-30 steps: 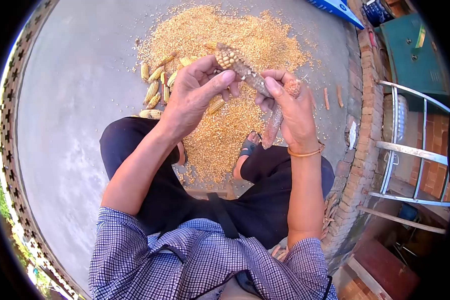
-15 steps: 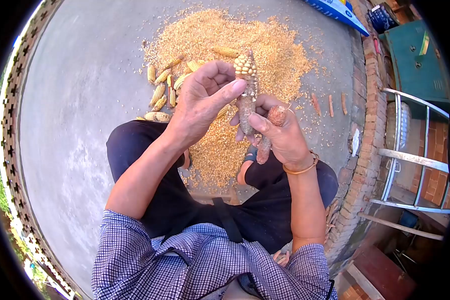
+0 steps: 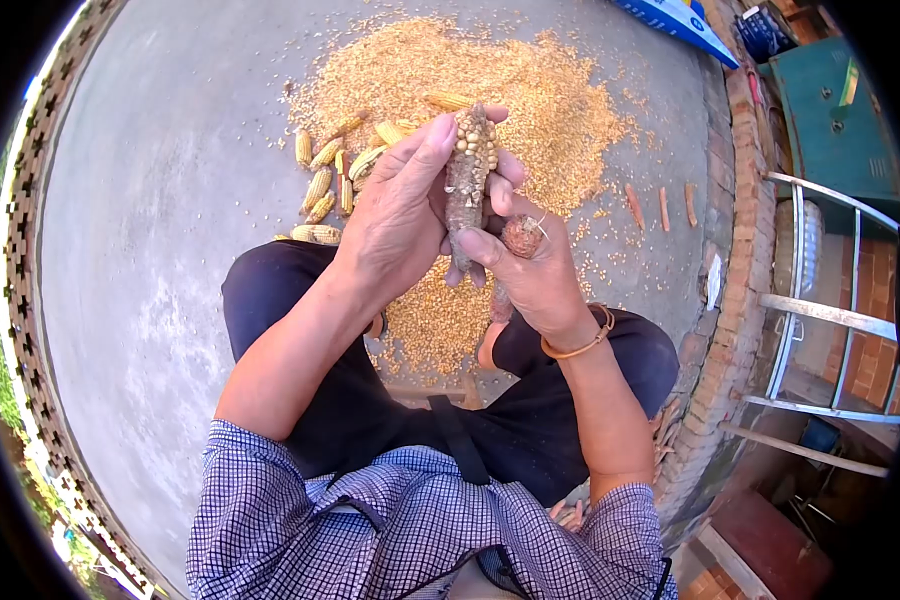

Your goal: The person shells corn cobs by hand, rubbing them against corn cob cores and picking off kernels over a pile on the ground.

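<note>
A partly shelled corn cob (image 3: 464, 190) stands nearly upright between my hands, with kernels left only near its upper end. My left hand (image 3: 395, 205) is closed around its left side, the thumb near the top. From the lower right, my right hand (image 3: 542, 275) grips the same cob, its thumb across the lower part. A second, bare reddish cob (image 3: 522, 236) is tucked in my right hand, its round end sticking out above the thumb. Below the hands lies a patch of loose kernels (image 3: 435, 325) between my feet.
A wide heap of kernels (image 3: 530, 90) spreads over the concrete floor (image 3: 150, 200). Several unshelled ears (image 3: 317, 190) lie at its left, and bare cobs (image 3: 662, 210) to the right. A brick edge (image 3: 735, 270) and a metal rack (image 3: 830, 315) border the right side.
Both hands and the cob have shifted slightly left. My left hand has gone from touching the kernels to wrapping the cob's side, and the cob has turned.
</note>
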Available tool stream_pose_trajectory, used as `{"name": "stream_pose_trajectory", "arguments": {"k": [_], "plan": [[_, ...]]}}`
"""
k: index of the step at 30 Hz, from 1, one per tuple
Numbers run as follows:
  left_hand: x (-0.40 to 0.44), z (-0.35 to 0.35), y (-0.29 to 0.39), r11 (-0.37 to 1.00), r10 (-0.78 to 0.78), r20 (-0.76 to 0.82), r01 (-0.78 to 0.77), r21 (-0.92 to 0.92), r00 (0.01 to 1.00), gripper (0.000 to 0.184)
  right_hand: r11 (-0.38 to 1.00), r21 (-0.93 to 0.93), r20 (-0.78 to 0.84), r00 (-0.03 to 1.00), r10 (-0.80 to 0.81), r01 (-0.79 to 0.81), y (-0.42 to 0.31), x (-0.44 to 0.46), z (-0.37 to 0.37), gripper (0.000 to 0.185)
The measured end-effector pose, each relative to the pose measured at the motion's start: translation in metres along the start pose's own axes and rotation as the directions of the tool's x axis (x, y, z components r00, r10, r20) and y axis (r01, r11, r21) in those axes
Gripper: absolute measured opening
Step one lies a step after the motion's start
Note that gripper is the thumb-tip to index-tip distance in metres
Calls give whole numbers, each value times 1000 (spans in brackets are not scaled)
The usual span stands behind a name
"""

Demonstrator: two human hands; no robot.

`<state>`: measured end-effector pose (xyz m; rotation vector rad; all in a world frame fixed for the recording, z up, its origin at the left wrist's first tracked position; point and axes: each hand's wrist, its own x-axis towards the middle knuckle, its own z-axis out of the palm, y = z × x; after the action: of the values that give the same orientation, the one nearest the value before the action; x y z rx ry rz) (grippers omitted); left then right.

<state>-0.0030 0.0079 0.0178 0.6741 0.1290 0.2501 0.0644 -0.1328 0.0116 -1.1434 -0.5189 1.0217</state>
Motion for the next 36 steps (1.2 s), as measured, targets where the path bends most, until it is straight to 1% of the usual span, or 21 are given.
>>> {"name": "stream_pose_trajectory", "arguments": {"k": [1, 4, 7, 10, 13, 16, 19, 22, 25, 28, 31, 34, 36], "plan": [[1, -1, 0, 999, -4, 17, 4, -53, 1000, 51, 1000, 6, -13, 1000, -17, 17, 2, 0, 0, 19], [3, 3, -2, 999, 20, -6, -20, -28, 1000, 51, 995, -34, -27, 996, -90, 89, 1, -1, 4, 15], [3, 9, -1, 1000, 18, 20, -18, -17, 1000, 50, 993, -20, -23, 993, -116, 115, 1, -4, 6, 15], [4, 8, -2, 999, 7, 53, -4, -53, 999, 50, 994, 32, -17, 994, -106, 106, 0, -5, 7, 16], [6, 16, -1, 1000, 12, 7, -12, -11, 1000, 49, 993, 3, -30, 992, -121, 121, 1, -2, 4, 15], [8, 18, -1, 999, 17, -59, -20, -45, 998, 48, 996, 13, -56, 995, -84, 85, 2, -2, 6, 14], [8, 9, -5, 990, 61, -94, -48, 131, 994, 46, 995, -19, -39, 995, -96, 95, 5, -1, 6, 16], [8, 10, -4, 992, 50, -60, -42, 123, 997, 45, 998, -43, -97, 994, -55, 51, 6, -3, 8, 17], [9, 10, -5, 995, 58, -61, -54, 79, 996, 45, 998, -44, -102, 994, -51, 46, 4, -4, 9, 16], [8, 14, -5, 995, 57, -90, -49, 89, 994, 45, 998, 44, -132, 990, -40, 46, -1, -5, 14, 16], [9, 15, -6, 994, 69, -89, -61, 89, 994, 45, 997, 8, -124, 989, -81, 82, 2, -3, 11, 17], [10, 18, -6, 989, 83, -139, -65, 130, 987, 46, 996, -12, -120, 989, -88, 87, -1, -2, 13, 17], [13, 11, -11, 981, 106, -88, -90, 171, 990, 46, 997, -47, -125, 989, -74, 69, 1, -4, 12, 17]]}}
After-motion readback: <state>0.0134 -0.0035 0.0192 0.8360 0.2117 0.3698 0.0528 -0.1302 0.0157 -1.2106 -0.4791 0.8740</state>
